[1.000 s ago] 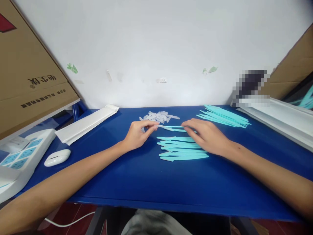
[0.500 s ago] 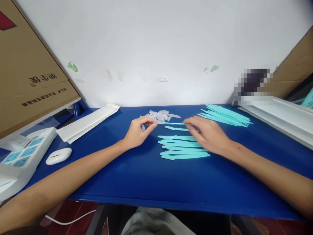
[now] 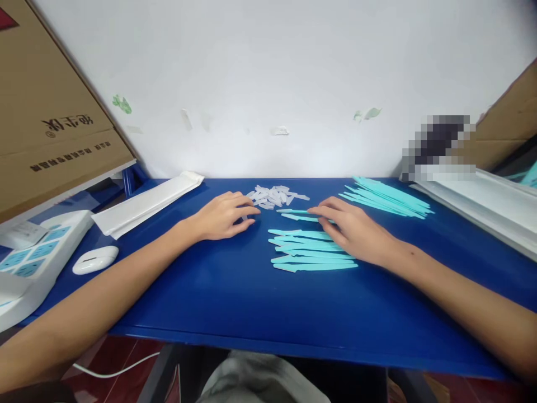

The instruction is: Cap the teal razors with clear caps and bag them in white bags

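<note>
My left hand (image 3: pixel 229 215) is open, its fingers apart and holding nothing, just left of a heap of small clear plastic caps (image 3: pixel 268 197). My right hand (image 3: pixel 350 226) has its fingertips closed on the handle end of a turquoise eyebrow razor (image 3: pixel 292 211), whose blade end points left. Just below lies another turquoise razor (image 3: pixel 298 217), partly under the hand. Nearer to me is a loose row of several turquoise razors (image 3: pixel 312 261), blade ends left; the right fingers hide some of their upper handle ends.
More turquoise razors (image 3: pixel 388 197) are fanned out at the back right. A white packet (image 3: pixel 146 204), an earbud case (image 3: pixel 95 260) and a power strip (image 3: pixel 62 252) are on the left. Cardboard boxes (image 3: pixel 62 112) flank the blue table (image 3: pixel 235 302); a wall closes the back.
My left hand has let go of the razor's clear-capped end and drawn back left, fingers spreading. My right hand has moved the razor slightly left, beside the one below it.
</note>
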Tool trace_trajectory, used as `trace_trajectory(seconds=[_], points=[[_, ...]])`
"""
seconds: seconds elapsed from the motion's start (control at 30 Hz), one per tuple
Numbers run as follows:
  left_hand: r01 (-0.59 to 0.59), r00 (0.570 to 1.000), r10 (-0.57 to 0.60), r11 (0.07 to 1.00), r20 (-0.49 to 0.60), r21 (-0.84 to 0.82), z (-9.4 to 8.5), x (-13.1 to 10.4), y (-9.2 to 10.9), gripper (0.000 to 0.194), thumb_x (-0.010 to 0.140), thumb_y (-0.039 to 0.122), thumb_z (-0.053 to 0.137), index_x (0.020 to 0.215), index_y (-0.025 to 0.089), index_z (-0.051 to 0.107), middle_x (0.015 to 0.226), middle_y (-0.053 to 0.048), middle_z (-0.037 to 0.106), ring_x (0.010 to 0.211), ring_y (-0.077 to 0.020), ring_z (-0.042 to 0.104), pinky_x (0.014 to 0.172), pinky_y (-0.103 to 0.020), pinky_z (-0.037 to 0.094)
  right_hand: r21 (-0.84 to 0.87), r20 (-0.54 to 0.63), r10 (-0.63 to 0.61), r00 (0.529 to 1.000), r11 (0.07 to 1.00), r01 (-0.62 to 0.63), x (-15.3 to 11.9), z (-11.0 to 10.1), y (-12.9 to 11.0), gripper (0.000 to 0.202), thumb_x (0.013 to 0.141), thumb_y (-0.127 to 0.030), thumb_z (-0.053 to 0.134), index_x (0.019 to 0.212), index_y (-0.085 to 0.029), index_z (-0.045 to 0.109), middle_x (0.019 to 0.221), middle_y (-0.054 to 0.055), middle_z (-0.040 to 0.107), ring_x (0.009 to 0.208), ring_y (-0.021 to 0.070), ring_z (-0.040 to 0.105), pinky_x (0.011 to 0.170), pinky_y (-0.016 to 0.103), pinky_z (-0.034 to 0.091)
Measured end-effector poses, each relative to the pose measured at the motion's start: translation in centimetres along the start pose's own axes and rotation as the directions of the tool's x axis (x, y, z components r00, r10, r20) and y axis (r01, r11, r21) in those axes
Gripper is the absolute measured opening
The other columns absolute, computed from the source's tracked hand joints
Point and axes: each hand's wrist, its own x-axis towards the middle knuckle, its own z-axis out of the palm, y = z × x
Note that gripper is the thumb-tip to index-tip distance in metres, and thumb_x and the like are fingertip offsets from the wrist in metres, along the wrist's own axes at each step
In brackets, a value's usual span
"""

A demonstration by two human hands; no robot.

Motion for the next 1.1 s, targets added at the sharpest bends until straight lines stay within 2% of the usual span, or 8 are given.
trace_trajectory(seconds=[0.13, 0.3, 0.53, 0.67, 0.8, 0.93, 1.0, 1.1], points=[[0.062, 0.985, -0.056, 0.998, 0.161, -0.033, -1.4, -0.9, -1.0, 0.033, 0.102, 0.03, 0.045, 0.122, 0.022, 0.07, 0.122, -0.01, 0.066, 0.109, -0.0263, 0.062, 0.096, -0.039, 0.046, -0.04, 0.035, -0.107, 0.994, 0.993, 0.109, -0.1, -0.6, 0.2, 0.035, 0.101, -0.027, 0.043, 0.12, -0.017, 0.07, 0.125, 0.016, 0.063, 0.108, 0.0282, 0.061, 0.088, 0.042, 0.049], [0.082, 0.976, -0.057, 0.99, 0.212, -0.111, -1.7, -0.9, -0.7, 0.034, 0.105, 0.029, 0.041, 0.118, 0.024, 0.072, 0.119, -0.007, 0.066, 0.104, -0.0221, 0.063, 0.09, -0.033, 0.046, -0.062, 0.173, -0.087, 0.981, 0.993, 0.099, 0.1, -1.2, -0.1, 0.036, 0.102, -0.037, 0.046, 0.094, -0.02, 0.076, 0.097, 0.012, 0.066, 0.087, 0.0245, 0.058, 0.079, 0.041, 0.039], [0.086, 0.993, -0.069, 0.979, 0.097, -0.185, -1.0, -0.8, -0.2, 0.029, 0.105, 0.033, 0.045, 0.109, 0.02, 0.07, 0.1, -0.007, 0.069, 0.093, -0.0212, 0.063, 0.085, -0.032, 0.046, 0.055, 0.282, 0.078, 0.956, 0.994, -0.098, 0.3, -1.4, -0.4, 0.039, 0.102, -0.046, 0.044, 0.094, -0.021, 0.071, 0.061, 0.001, 0.062, 0.063, 0.0184, 0.054, 0.078, 0.037, 0.036], [0.136, 0.98, -0.169, 0.955, -0.106, -0.264, 0.1, -0.2, 0.9, 0.038, 0.107, 0.034, 0.041, 0.135, 0.017, 0.059, 0.096, -0.008, 0.065, 0.086, -0.0204, 0.059, 0.079, -0.032, 0.047, 0.143, 0.317, 0.136, 0.939, 0.971, -0.19, 0.3, -1.5, -0.5, 0.04, 0.101, -0.047, 0.044, 0.099, -0.019, 0.073, 0.055, -0.002, 0.056, 0.048, 0.0141, 0.045, 0.06, 0.031, 0.036], [0.236, 0.871, -0.44, 0.765, -0.218, -0.599, 1.1, 0.9, 3.0, 0.035, 0.104, 0.039, 0.049, 0.129, 0.019, 0.062, 0.094, -0.006, 0.064, 0.083, -0.017, 0.061, 0.078, -0.029, 0.05, 0.183, 0.358, 0.161, 0.92, 0.954, -0.238, 0.3, -1.5, -0.5, 0.042, 0.097, -0.05, 0.05, 0.106, -0.016, 0.074, 0.054, -0.002, 0.052, 0.044, 0.0127, 0.043, 0.049, 0.028, 0.03], [0.221, 0.791, -0.606, 0.408, -0.082, -0.886, 1.4, 1.5, 4.4, 0.031, 0.092, 0.044, 0.07, 0.107, 0.018, 0.063, 0.095, -0.007, 0.072, 0.089, -0.019, 0.069, 0.082, -0.029, 0.053, 0.185, 0.305, 0.133, 0.943, 0.963, -0.195, 0.4, -1.3, -0.6, 0.035, 0.096, -0.047, 0.053, 0.096, -0.018, 0.073, 0.067, 0.002, 0.059, 0.055, 0.0141, 0.049, 0.054, 0.028, 0.034], [0.23, 0.793, -0.608, 0.349, -0.033, -0.908, 1.5, 1.6, 4.6, 0.031, 0.088, 0.044, 0.075, 0.098, 0.017, 0.064, 0.093, -0.007, 0.073, 0.087, -0.0194, 0.069, 0.079, -0.029, 0.053, 0.186, 0.239, 0.115, 0.964, 0.969, -0.162, 0.5, -1.2, -0.6, 0.031, 0.096, -0.045, 0.054, 0.09, -0.02, 0.071, 0.084, 0.006, 0.063, 0.067, 0.0164, 0.055, 0.059, 0.029, 0.039], [0.267, 0.794, -0.608, 0.381, -0.022, -0.885, 1.8, 1.4, 4.4, 0.03, 0.084, 0.044, 0.078, 0.09, 0.016, 0.071, 0.087, -0.007, 0.073, 0.075, -0.0163, 0.065, 0.066, -0.026, 0.049, 0.213, 0.138, 0.097, 0.986, 0.969, -0.125, 0.5, -1.2, -0.8, 0.027, 0.098, -0.042, 0.052, 0.09, -0.021, 0.067, 0.097, 0.008, 0.065, 0.084, 0.0203, 0.06, 0.071, 0.033, 0.045]])
